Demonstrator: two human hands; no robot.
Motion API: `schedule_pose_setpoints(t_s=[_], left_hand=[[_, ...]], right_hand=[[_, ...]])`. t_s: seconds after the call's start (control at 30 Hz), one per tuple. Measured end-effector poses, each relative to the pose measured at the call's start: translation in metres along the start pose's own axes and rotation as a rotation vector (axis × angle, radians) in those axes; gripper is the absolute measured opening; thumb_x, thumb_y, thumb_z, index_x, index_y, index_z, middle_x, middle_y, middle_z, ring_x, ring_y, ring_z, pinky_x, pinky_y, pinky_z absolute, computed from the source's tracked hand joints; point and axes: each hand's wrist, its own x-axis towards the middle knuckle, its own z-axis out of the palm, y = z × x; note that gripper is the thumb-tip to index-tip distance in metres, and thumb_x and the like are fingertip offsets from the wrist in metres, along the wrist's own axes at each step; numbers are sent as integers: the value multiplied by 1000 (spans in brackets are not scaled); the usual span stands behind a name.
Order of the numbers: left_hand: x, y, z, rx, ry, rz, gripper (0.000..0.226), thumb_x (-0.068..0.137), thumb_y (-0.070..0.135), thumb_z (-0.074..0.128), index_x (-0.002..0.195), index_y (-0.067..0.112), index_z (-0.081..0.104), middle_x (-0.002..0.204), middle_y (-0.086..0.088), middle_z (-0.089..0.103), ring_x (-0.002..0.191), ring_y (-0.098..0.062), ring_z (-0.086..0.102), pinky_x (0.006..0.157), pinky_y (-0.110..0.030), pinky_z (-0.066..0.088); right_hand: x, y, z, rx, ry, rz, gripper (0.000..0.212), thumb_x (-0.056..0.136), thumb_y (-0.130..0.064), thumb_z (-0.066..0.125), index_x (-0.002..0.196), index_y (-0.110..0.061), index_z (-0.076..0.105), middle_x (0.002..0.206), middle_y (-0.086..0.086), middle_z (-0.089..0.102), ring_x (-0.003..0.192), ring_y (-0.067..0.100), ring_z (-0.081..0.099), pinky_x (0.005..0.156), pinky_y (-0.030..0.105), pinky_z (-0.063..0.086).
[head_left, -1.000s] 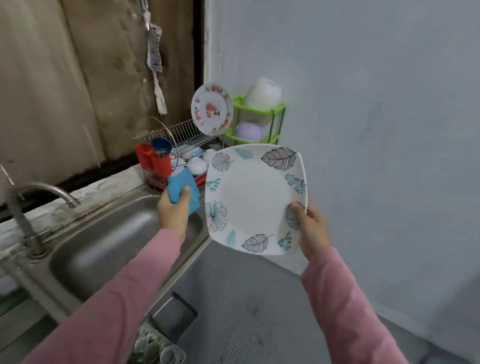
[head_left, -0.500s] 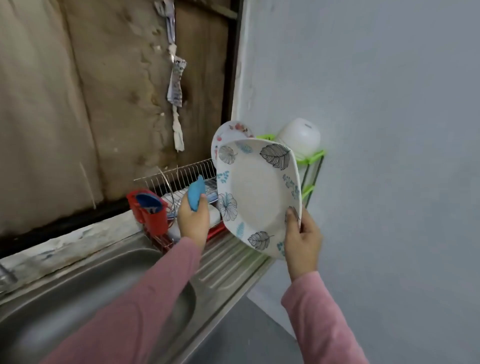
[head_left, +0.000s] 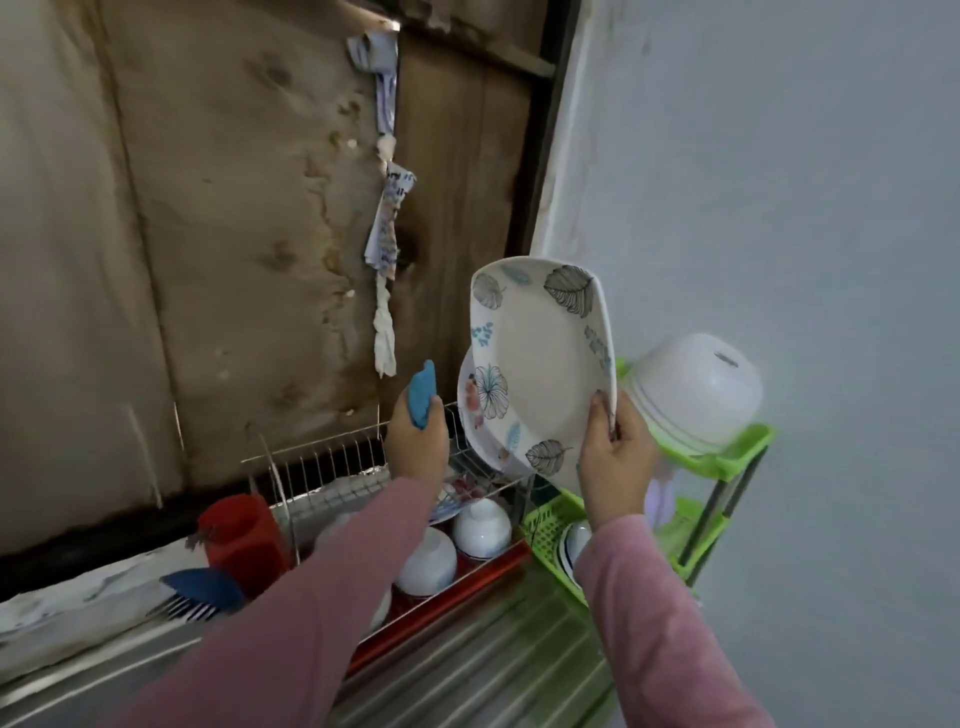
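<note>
Since the earlier frame the leaf-print plate (head_left: 540, 364) has swung from facing the camera to standing nearly on edge, and it has travelled up and over to the wire dish rack (head_left: 332, 457). It now hangs just in front of the floral plate (head_left: 469, 402) already slotted there.

The right grip (head_left: 615, 457) is clamped on the plate's lower right rim, thumb on the face and fingers behind. The left grip (head_left: 418, 447) is closed round a blue sponge (head_left: 422, 395) and hovers over the rack's top wires, apart from the plate.

The step in hand looks like racking the washed plate. The next move probably calls for lowering its bottom edge into a free slot beside the floral plate. It should stay upright so that the two rims do not knock, and the rim should be let go only once the wires carry it. The sponge hand could steady the rack or simply stay clear.

By count:
- two plates, one held and one racked
- two upturned white bowls (head_left: 480, 527) plainly visible in the rack's lower tier, with any others hidden by the sleeve
- one red cup (head_left: 241, 535) at the rack's left end
- one sponge
- one large white bowl (head_left: 696, 395) upside down on the green rack (head_left: 727, 457)

Striped dishes sit in its lower basket, too hidden to count. Both racks stand on the ribbed steel worktop (head_left: 467, 670).
</note>
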Motion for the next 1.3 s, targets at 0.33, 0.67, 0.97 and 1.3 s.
schedule_pose_setpoints(t_s=[0.33,0.67,0.97,1.3], left_hand=[[38,-36,42,33,167,-28,33,100,16,54,132,11,56,98,2,60,86,-11,56,76,-22,42],[27,-57,59,41,230,-71,34,100,19,54,134,21,54,113,0,61,105,-17,57,90,-28,42],[12,-48,68,73,286,-40,38,99,18,54,138,14,52,118,-4,62,112,-22,58,103,-37,45],[-42,-20,38,36,317,35,31,98,24,57,127,12,59,114,-3,66,107,-17,62,97,-35,51]], right_hand=[[69,68,56,-138,-235,4,38,96,-3,54,131,-14,66,78,10,60,71,21,50,67,24,33],[84,84,81,-153,-512,94,46,96,-12,45,138,-20,60,123,19,64,114,35,60,97,33,49],[73,87,68,-108,-582,-56,60,97,-27,54,150,-3,39,140,22,48,131,37,45,111,50,39],[26,53,47,18,-596,-422,56,97,-37,49,144,-6,46,146,11,50,142,29,39,116,44,34]])
